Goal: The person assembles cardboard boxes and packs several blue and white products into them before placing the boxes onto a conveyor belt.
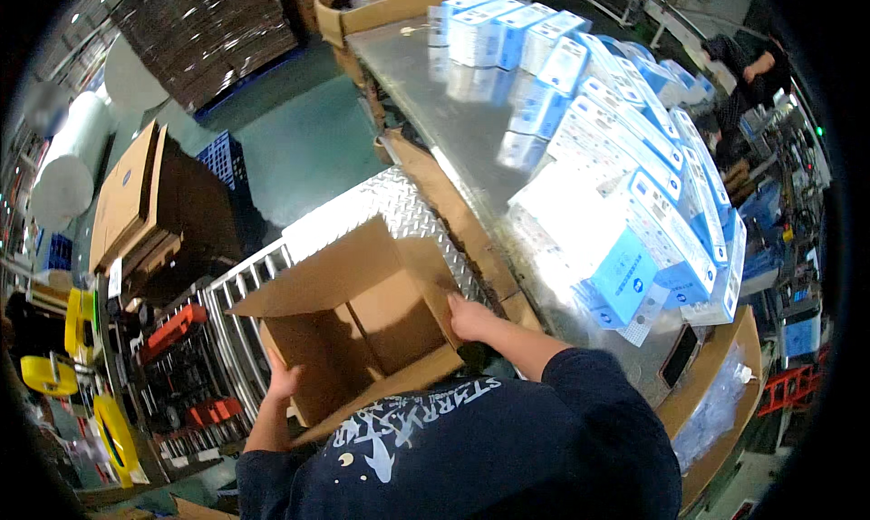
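An empty-looking brown cardboard box (378, 313) with its flaps raised is held in front of my body, tilted toward me. My left hand (283, 375) grips its left side, thumb at the edge. On the opposite side, my right hand (473, 319) holds the wall near a flap, with some fingers hidden behind the cardboard. Close to my right arm, blue-and-white cartons (620, 275) stand in rows on a metal table (399, 53).
Left of the box runs a roller conveyor (237, 293) beside a taping machine with yellow parts (113, 437). A diamond-plate metal surface (385, 198) lies beyond the box. Flat cardboard (127, 194) leans at left. A phone (678, 355) rests on the table edge; another person (757, 71) stands at far right.
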Motion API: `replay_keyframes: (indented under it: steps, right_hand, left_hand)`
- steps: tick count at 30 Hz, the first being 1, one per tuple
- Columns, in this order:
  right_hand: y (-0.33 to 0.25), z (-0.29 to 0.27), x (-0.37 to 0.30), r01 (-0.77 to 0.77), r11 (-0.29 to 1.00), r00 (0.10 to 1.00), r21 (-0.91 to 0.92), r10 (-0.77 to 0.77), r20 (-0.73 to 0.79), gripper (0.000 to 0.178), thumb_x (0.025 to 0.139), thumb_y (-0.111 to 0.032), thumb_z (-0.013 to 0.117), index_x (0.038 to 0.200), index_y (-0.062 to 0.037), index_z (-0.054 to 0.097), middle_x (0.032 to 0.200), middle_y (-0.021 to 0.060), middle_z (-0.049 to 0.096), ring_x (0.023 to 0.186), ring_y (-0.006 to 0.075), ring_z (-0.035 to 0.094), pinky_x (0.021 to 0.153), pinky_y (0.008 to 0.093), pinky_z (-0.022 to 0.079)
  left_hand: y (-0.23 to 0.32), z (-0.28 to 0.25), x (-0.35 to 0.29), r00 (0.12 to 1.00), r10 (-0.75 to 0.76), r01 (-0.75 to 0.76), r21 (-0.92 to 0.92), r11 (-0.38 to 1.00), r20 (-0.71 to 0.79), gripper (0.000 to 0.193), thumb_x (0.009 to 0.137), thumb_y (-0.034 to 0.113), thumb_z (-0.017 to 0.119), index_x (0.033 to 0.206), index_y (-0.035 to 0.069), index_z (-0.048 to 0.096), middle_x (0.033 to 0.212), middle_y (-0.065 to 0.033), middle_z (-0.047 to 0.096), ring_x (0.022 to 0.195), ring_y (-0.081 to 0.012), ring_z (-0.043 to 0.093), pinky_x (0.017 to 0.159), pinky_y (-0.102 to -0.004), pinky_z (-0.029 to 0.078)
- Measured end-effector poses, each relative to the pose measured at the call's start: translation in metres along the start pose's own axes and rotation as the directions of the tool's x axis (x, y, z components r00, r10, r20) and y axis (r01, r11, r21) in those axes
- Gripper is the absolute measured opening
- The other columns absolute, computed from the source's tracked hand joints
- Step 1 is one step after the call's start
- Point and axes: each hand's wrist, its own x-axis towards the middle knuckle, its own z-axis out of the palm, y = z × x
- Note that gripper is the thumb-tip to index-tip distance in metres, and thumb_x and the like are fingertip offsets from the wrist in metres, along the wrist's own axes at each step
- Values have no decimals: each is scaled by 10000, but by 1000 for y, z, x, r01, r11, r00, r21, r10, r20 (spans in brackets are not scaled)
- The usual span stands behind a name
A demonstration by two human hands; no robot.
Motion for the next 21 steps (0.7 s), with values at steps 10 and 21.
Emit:
replay_keyframes:
  steps: [10, 21]
  right_hand:
    - [83, -243, -54, -66, 843, 922, -533, 255, 290, 258, 781, -233, 534, 629, -52, 640, 636, 139, 613, 589, 306, 607, 523, 409, 474]
    - [170, -359, -146, -500, 732, 865, -463, 400, -302, 692, 673, -361, 705, 1244, -70, 443, 1008, 208, 570, 897, 369, 556, 788, 404, 442]
  left_hand:
    - [80, 144, 133, 550, 37, -826, 536, 173, 835, 526, 864, 411, 472, 1228, 31, 472, 1191, -164, 529, 1041, -312, 541, 876, -401, 427]
    - [301, 396, 70, 548, 297, -542, 62, 838, 782, 854, 795, 161, 571, 1395, 34, -23, 1439, -244, 15, 1339, -327, 68, 1076, -374, 113]
